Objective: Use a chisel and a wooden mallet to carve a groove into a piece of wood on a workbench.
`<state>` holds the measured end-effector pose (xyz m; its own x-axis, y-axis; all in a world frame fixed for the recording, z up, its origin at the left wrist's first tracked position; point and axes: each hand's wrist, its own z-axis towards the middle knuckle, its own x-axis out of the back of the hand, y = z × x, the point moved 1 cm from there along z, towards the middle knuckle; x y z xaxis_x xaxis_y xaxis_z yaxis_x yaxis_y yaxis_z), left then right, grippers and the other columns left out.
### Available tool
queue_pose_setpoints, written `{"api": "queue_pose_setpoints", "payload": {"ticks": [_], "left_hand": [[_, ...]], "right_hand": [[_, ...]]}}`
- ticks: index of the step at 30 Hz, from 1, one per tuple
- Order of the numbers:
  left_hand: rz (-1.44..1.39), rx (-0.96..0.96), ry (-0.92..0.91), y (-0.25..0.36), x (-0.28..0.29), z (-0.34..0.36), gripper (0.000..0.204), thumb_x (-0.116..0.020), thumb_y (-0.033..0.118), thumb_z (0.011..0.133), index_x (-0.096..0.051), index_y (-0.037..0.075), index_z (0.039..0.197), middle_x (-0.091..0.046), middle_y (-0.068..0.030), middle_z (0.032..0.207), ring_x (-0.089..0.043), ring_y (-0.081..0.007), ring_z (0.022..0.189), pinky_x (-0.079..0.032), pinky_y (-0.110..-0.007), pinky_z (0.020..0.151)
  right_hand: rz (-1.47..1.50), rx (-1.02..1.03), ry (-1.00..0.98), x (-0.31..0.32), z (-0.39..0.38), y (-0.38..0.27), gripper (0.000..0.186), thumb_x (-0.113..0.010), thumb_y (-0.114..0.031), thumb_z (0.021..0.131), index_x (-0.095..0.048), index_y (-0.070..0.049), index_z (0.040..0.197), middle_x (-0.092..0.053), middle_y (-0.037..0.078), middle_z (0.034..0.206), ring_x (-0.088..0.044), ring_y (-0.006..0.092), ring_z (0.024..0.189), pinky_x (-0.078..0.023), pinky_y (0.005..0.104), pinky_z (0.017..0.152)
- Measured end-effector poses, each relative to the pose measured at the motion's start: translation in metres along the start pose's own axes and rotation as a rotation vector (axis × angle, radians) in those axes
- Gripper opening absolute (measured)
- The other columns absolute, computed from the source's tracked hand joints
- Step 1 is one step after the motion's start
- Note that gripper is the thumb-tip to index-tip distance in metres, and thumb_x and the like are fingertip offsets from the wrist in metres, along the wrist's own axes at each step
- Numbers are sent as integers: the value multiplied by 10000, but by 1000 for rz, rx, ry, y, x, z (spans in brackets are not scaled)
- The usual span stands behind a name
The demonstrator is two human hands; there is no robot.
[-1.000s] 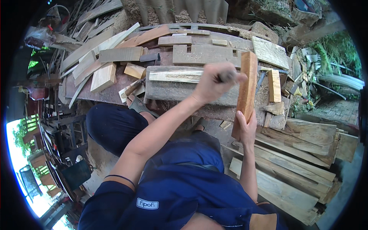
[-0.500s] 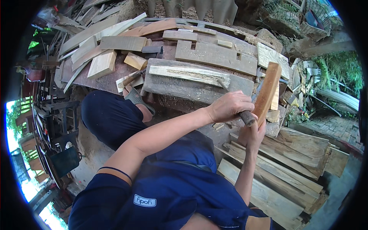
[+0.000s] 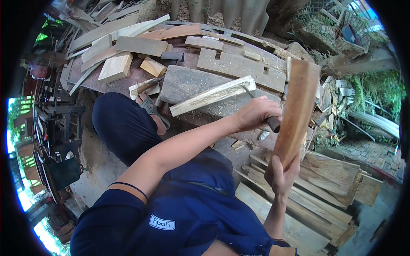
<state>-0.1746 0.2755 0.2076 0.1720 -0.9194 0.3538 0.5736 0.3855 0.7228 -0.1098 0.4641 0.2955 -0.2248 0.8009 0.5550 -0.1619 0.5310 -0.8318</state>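
Left hand on a chisel, right hand on a wooden block

The left hand closes round the chisel's handle; its blade slants far and left, seemingly meeting the right end of a pale strip. That strip lies left of both hands, on a grey board, its long axis running near-left to far-right. The left hand is nearer it; the right hand grips the block's near end, the block pointing far, just right of the handle

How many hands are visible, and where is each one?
2: the left hand holds a tool near the pale wood strip; the right hand holds a brown wooden bar. No other hand shows.
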Motion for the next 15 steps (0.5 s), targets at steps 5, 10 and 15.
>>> {"api": "queue_pose_setpoints", "payload": {"ticks": [5,10,15], "left_hand": [[-15,80,36,8,8,8,151,-722,84,738,-581,88,791,-564,-51,709,-583,-245,671,-438,-342,676],[-75,58,113,-4,17,7,232,-690,-8,640,-559,56,821,-595,-115,791,-579,-349,757,-469,-393,681],[-153,240,180,-4,40,10,222,-750,83,836,-554,37,743,-527,-49,626,-474,-88,583,-403,-258,523]], "right_hand": [[303,-30,109,1,-4,-21,604,-648,-222,799,-443,49,1299,-588,141,1002,-573,203,864,-477,350,771],[104,9,-117,-9,7,-20,579,-680,-204,799,-452,53,1265,-611,141,969,-587,248,846,-478,349,794],[319,-86,-29,-16,15,-5,590,-667,-244,832,-444,55,1289,-562,132,1079,-541,219,969,-434,342,886]]}}
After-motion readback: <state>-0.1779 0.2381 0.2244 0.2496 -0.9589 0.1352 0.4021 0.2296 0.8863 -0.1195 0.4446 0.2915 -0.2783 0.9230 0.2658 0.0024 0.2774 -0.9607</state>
